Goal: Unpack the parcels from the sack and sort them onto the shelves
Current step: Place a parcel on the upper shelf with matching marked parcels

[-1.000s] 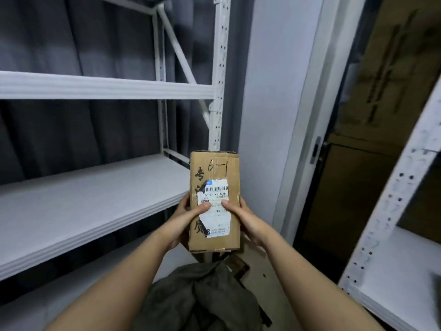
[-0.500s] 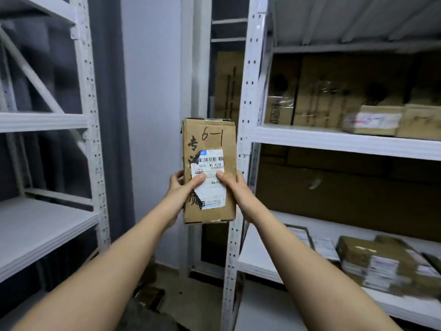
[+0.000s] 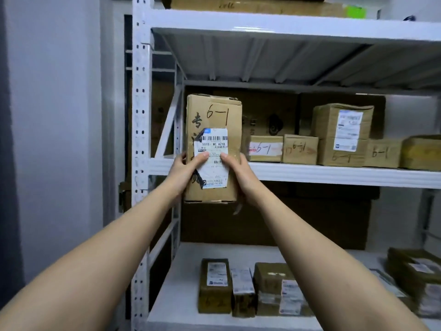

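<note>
The tall brown cardboard parcel point(image 3: 213, 149) marked 6-1 stands upright, gripped at its lower half between the left hand point(image 3: 185, 168) and right hand point(image 3: 239, 172), just left of the white middle shelf's point(image 3: 334, 174) 6-1 boxes point(image 3: 265, 149).

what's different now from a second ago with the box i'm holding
The view has swung from the bare rack past the wall to the stocked rack. The 6-1 box now sits in front of the middle shelf, beside other 6-1 parcels. Left hand and right hand grip it as before.
</note>
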Demonstrator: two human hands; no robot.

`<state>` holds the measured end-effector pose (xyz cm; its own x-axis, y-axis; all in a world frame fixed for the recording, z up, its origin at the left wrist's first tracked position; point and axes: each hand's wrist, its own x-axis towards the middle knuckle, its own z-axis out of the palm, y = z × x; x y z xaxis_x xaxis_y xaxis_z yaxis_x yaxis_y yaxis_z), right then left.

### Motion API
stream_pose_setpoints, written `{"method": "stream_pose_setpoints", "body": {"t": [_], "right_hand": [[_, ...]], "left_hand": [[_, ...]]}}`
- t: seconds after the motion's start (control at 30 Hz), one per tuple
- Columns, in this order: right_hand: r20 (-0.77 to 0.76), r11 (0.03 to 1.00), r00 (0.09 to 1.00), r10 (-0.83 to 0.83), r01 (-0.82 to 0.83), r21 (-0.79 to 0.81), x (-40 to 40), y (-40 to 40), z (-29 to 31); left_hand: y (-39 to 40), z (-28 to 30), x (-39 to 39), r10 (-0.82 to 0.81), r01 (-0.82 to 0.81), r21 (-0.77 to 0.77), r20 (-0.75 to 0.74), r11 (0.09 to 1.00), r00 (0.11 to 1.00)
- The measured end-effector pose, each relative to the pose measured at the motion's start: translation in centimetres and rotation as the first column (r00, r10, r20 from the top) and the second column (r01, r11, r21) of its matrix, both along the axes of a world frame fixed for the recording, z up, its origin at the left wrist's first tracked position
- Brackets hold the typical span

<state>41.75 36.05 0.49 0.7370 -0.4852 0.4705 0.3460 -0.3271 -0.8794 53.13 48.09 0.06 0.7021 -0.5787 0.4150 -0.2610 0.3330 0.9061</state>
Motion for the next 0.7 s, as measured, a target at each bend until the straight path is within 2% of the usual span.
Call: {"method": "stream_pose_setpoints", "body": {"t": [0.13,0.33,0.47,0.53,0.7], "right_hand": [[0.054,0.984,0.992,-0.116,0.122,-0.129,0.5,-4.4,3.1],[0.171,0.943,0.956,-0.237,0.269,-0.194,2.6,-7.6,6.2],[0.233,0.96,0.944,-0.235,0.263,-0.098,3.7,-7.9,7.3],[0.28,0.953,0.923,-0.264,0.294,-0.071,4.0,-8.1,7.9],[0.255,0.946,0.924,-0.284,0.313,-0.08,5.5,-8.4,7.3]], "left_hand": [[-5.1,2.7,-0.1,0.01,-0.008,-0.097,0.021,0.995,1.0],[-8.8,6.2,0.7,0.076,-0.064,-0.192,0.054,0.979,0.996],[-9.4,8.4,1.5,0.084,-0.061,-0.254,0.08,0.965,0.993],[-9.5,9.7,2.1,0.108,-0.065,-0.26,0.154,0.963,0.982],[-10.2,9.5,3.0,0.077,-0.022,-0.218,0.247,0.976,0.966]]}}
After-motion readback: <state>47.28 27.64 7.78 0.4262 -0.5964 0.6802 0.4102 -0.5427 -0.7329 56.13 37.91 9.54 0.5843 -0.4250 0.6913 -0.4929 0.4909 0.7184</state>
